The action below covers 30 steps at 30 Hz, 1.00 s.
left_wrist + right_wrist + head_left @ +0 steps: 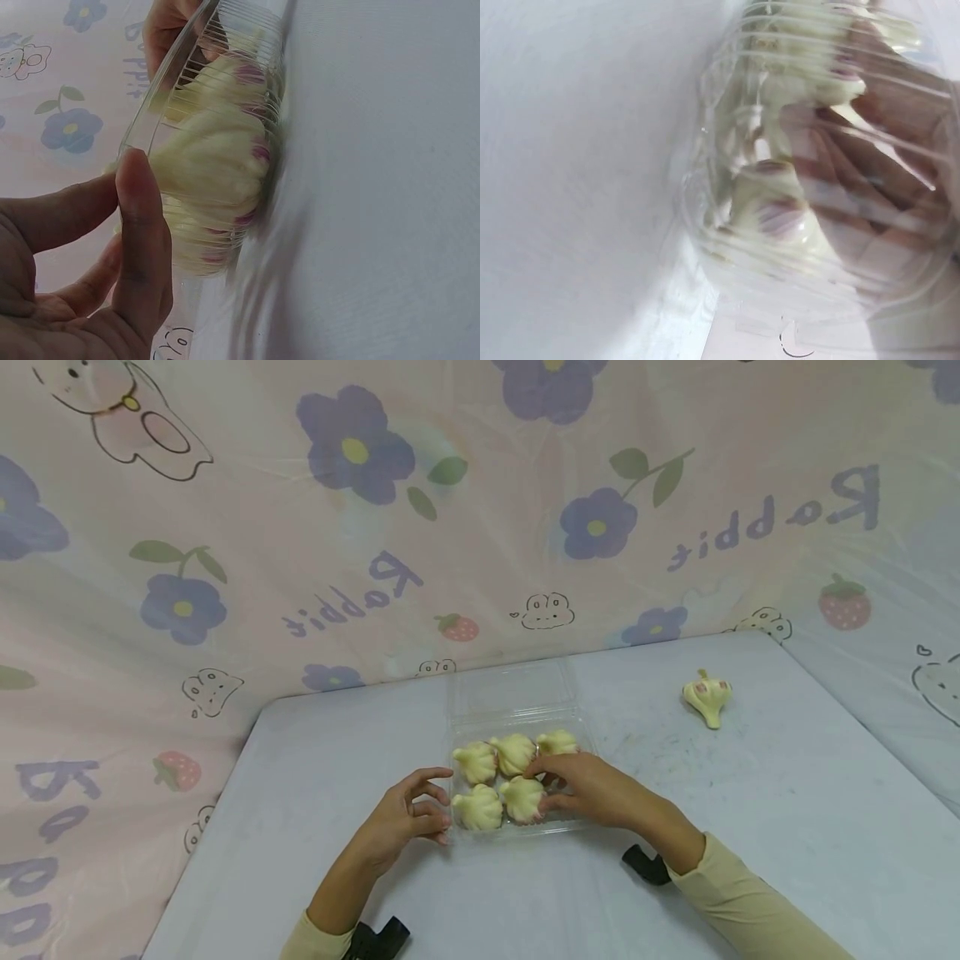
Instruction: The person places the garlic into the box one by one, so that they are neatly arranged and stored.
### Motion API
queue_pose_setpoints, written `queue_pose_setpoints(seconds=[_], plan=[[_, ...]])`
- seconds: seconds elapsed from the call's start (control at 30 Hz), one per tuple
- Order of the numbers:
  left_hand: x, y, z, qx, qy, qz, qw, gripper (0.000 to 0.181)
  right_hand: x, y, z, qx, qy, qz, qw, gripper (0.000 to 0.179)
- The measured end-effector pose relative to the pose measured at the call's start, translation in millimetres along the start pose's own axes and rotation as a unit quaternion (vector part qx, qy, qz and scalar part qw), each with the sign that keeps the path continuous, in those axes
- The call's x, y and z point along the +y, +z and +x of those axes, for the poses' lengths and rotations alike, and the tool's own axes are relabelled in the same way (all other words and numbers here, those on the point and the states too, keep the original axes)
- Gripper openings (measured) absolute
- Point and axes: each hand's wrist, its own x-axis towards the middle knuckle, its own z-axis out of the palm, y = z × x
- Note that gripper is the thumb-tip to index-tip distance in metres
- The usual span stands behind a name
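Observation:
Pale garlic bulbs, several in number, sit in two rows in a clear plastic box [442, 832] whose hinged lid [513, 687] lies back. At the box's left edge is my left hand [408, 822], its fingers spread and curved. Its thumb [140, 195] reaches the rim in the left wrist view. Reaching over the right side, my right hand [592, 789] has thumb and index finger around the front-row garlic bulb [521, 799], pinching it. The back right bulb [557, 742] is partly covered by that hand. Through the ribbed wall, the right wrist view shows its fingers [840, 195] beside a bulb [780, 217].
Another garlic bulb [707, 697] lies alone at the back right of the white table [787, 827]. A printed curtain [487, 527] hangs along the back and sides. Black wrist-camera parts [647, 865] show beneath the forearms.

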Motion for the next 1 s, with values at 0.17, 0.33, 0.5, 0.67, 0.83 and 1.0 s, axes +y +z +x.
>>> queue_pose_setpoints(seconds=[0.17,0.33,0.5,0.67,0.83,1.0], plan=[[-1.3,-0.7,0.7,-0.002,0.003,-0.002,1.0000,0.070,0.7,0.7,0.3,0.005,-0.004,-0.009,0.9999,0.041],[-0.8,-0.6,1.1,-0.001,0.001,0.000,1.0000,0.069,-0.1,0.3,0.6,0.007,-0.007,-0.014,0.9999,0.041],[-0.6,-0.5,1.9,0.003,-0.001,0.003,1.0000,0.068,-1.6,-1.6,0.4,0.004,-0.009,-0.013,0.9999,0.043],[-1.4,-0.8,1.8,0.001,0.001,0.001,1.0000,0.068,-2.5,-1.5,0.1,0.008,-0.012,-0.017,0.9998,0.043],[-2.3,-1.1,1.5,-0.001,0.002,-0.001,1.0000,0.068,-3.2,1.0,0.2,0.020,-0.006,-0.027,0.9994,0.041],[-2.8,-1.4,1.8,0.000,0.003,0.001,1.0000,0.069,-3.3,2.9,1.6,0.031,-0.007,-0.038,0.9988,0.039]])
